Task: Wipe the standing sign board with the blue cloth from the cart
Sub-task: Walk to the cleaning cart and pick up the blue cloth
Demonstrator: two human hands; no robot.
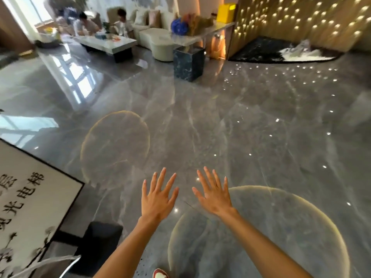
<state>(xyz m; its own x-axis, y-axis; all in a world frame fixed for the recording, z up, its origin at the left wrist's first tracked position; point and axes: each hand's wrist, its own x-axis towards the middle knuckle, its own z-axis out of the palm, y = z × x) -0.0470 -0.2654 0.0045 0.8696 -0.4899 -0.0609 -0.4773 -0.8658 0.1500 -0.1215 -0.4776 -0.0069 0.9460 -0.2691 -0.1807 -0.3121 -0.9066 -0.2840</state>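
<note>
White panel with a thin black frame and black printed characters: this was the standing sign board (30, 197), seen at the lower left edge of the head view, tilted in the picture and cut off by the frame. A dark base block (98, 243) was seen on the floor just beside the board's lower right corner; whether it carried the board could not be told.

The left hand (158, 199) was held out to the right of the board, apart from it, fingers spread and nothing grasped. The right hand (214, 195) was held further right of the board, likewise flat, spread and empty.

Neither the blue cloth nor the cart was visible, so the cloth's position could not be stated. The wiping step was judged not yet begun.

Handling, as judged:
- The board face appeared rigid, flat and smooth; light pressure was considered sufficient.
- A free-standing board was considered liable to tip or slide on the polished grey floor (200, 127); its upper frame edge was judged the proper place for a steadying hand.
- A cloth was expected to be soft, light and limp, best gathered into a pad in the palm.
</note>
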